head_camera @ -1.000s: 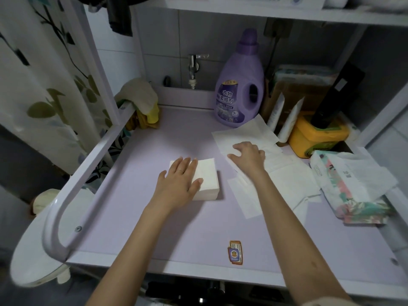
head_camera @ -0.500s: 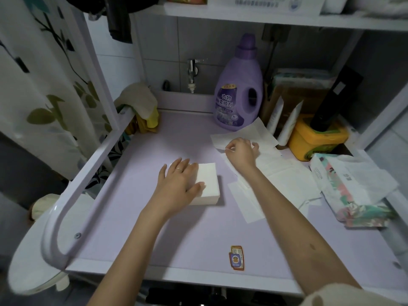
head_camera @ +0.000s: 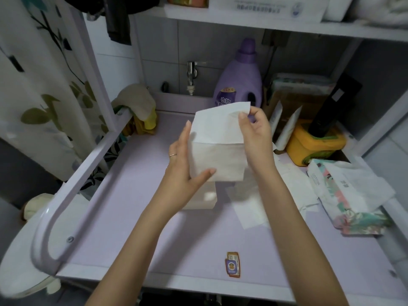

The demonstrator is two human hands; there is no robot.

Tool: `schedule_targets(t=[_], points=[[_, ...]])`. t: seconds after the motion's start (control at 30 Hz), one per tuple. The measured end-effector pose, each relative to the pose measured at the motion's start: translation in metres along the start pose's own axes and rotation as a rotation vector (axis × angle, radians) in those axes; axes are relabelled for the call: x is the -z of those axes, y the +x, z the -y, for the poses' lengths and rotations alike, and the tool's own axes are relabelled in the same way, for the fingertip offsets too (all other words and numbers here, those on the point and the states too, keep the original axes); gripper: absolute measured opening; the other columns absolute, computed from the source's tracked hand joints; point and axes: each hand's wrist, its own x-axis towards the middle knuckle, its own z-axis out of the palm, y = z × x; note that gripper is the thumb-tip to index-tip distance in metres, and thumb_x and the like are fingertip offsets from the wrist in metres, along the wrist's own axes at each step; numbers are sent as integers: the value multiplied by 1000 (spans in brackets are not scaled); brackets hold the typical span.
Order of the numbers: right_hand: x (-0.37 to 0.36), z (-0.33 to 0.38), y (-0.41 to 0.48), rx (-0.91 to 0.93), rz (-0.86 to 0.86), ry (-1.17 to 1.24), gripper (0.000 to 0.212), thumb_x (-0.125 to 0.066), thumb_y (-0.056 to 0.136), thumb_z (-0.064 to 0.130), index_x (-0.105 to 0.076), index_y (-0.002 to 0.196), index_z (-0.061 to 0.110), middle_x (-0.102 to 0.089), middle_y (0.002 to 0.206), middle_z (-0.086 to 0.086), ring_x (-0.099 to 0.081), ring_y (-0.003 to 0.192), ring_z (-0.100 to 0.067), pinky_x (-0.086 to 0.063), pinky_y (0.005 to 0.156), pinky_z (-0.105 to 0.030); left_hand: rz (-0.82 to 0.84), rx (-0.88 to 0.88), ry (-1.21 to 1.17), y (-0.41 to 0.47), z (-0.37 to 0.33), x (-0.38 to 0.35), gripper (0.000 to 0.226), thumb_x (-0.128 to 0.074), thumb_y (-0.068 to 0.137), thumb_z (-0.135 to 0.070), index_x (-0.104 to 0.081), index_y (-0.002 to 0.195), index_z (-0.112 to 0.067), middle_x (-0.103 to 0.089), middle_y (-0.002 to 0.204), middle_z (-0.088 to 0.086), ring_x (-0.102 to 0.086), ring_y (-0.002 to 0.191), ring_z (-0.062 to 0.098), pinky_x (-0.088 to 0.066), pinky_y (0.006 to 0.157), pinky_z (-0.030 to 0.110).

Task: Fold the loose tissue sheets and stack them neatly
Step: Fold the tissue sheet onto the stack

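Your left hand [head_camera: 183, 164] has left the white folded stack [head_camera: 203, 198] and pinches the lower edge of a thin white tissue sheet [head_camera: 218, 146]; your right hand [head_camera: 256, 138] pinches its top corner. Lifted off the lilac tabletop [head_camera: 136, 217], it hangs above the stack: a new fold likely begins.

One camera sits on the person's head. It looks forward and down at the table [head_camera: 123, 217] from close up. The left hand [head_camera: 180, 166] and right hand [head_camera: 257, 138] hold a sheet [head_camera: 217, 155] mid-view, near the lens. A shelf [head_camera: 242, 21] runs along the top edge of the view.
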Motion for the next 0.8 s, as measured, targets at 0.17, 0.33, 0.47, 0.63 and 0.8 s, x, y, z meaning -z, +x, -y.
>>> schedule_targets(t=[0.17,0.33,0.47,0.63,0.8], points=[[5,5,-17,-154,9,-41,17,-52,99,15,-54,116,12,-61,113,-8,-59,98,-14,-47,89,-28,-128,-24,-111,1,-9,-1,35,-65,90,-13,-59,121,-29,-58,110,-33,-56,94,-9,-46,77,18],[16,14,-39,4,280,-133,52,-69,88,19,-44,133,23,-62,75,-9,-53,64,-11,-43,63,-20,-267,1,-186,-3,-15,3,19,-63,88,-3,-68,87,-21,-67,91,-21,-59,83,2,-42,67,18],[17,4,-47,153,383,-342,39,-76,80,20,-62,115,32,-54,103,2,-56,94,-11,-46,79,-21,-285,16,-163,-6,-13,13,17,-63,88,-4,-68,85,-21,-69,88,-16,-62,84,10,-47,70,32],[13,-2,-47,275,244,-355,8,-70,83,19,-67,84,26,-47,110,2,-49,109,-4,-36,100,-19,-259,-33,-90,-8,-8,27,7,-72,80,-21,-68,80,-27,-60,89,-8,-56,88,3,-43,79,20],[5,2,-49,-64,260,-66,7,-69,85,26,-65,81,21,-60,71,-2,-53,68,-17,-42,65,-28,-236,82,-215,-12,2,40,18,-75,76,-36,-65,77,-21,-55,95,-10,-56,93,8,-44,84,22]])
